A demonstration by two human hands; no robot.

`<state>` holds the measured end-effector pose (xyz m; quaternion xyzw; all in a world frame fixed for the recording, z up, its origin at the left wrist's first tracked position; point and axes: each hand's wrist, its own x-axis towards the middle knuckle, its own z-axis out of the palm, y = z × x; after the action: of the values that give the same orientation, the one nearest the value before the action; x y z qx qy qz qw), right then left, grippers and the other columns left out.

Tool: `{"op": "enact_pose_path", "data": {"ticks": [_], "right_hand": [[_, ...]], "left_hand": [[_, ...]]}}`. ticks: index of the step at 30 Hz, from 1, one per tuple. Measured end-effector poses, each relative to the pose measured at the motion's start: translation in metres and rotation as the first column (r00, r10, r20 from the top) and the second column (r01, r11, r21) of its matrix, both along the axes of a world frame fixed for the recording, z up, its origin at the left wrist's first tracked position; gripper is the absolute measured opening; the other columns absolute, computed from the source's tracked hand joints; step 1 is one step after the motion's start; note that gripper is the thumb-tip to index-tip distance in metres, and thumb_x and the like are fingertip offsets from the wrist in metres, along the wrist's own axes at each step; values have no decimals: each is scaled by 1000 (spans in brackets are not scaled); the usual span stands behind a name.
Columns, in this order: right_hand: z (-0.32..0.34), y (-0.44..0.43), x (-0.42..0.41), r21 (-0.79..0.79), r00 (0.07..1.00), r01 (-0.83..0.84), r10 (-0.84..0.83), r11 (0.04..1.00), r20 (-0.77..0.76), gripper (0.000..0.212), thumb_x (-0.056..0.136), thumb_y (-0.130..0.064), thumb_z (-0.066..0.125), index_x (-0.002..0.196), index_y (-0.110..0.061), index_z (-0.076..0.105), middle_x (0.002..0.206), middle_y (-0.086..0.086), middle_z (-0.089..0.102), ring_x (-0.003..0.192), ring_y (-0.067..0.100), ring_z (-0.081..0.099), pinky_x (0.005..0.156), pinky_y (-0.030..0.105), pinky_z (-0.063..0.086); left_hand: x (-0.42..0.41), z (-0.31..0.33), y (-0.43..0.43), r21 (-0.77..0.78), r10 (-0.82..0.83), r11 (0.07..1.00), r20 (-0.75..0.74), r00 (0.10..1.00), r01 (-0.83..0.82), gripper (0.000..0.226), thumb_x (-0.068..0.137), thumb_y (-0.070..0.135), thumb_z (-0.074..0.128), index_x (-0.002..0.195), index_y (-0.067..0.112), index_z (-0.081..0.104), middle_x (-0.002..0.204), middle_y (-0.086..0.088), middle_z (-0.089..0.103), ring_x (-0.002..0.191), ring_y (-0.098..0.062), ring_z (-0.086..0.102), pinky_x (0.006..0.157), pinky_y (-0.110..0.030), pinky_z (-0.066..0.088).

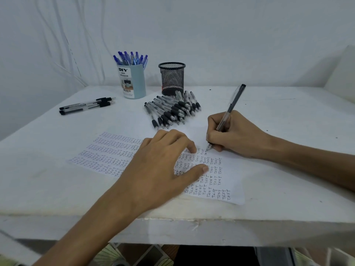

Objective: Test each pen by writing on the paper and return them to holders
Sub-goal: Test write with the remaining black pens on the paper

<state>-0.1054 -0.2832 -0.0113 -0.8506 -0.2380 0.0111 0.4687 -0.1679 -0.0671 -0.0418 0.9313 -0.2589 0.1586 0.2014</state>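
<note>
A sheet of paper (107, 156) covered in rows of the word TEST lies on the white table. My left hand (159, 162) presses flat on its middle, fingers spread. My right hand (230, 133) grips a black pen (233, 104) with the tip touching the paper's upper right area. A heap of several black pens (172, 110) lies behind the paper. A black mesh holder (172, 77) stands behind the heap and looks empty. A light blue holder (133, 81) to its left is full of blue pens (131, 58).
Three black pens (86, 106) lie apart at the table's left. The white table (288, 116) has its chipped front edge near me. A white wall stands close behind the holders.
</note>
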Motion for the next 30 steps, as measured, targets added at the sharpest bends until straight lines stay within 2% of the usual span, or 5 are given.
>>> {"op": "enact_pose_path", "data": {"ticks": [4,20,22,25,30], "right_hand": [[0,0,0,-13,1000,-10,10,1000,-12,26,85,-2,62,61,-11,55,52,5,60,54,18,48,58,33,39],[-1,0,4,8,999,20,-19,1000,-29,30,87,-2,60,60,-12,52,51,4,58,51,16,44,48,19,35],[-1,0,7,110,994,50,-38,993,-106,34,90,-1,56,58,-13,49,52,8,55,50,21,40,44,22,28],[1,-3,12,200,979,80,-40,977,-198,32,92,-7,54,61,-12,49,52,10,53,43,19,33,48,30,16],[-2,-2,11,154,986,14,12,988,-167,36,94,-4,56,60,-14,53,56,16,56,47,23,35,46,31,21]], "left_hand": [[0,0,0,3,1,1000,4,1000,-1,48,89,78,40,116,42,57,123,27,52,120,1,44,100,-31,39],[0,0,0,0,-4,1000,-5,1000,4,49,89,77,40,117,41,58,123,26,52,121,0,44,101,-33,40],[-1,0,1,1,-5,1000,-9,1000,5,49,89,77,39,117,41,58,123,26,52,121,0,44,102,-32,39],[0,0,1,2,-2,1000,-8,1000,2,49,89,78,38,117,42,57,124,27,51,122,1,43,102,-30,38],[1,-1,1,-6,-11,1000,1,1000,11,48,89,76,41,116,41,59,122,26,53,121,0,46,100,-32,40]]}}
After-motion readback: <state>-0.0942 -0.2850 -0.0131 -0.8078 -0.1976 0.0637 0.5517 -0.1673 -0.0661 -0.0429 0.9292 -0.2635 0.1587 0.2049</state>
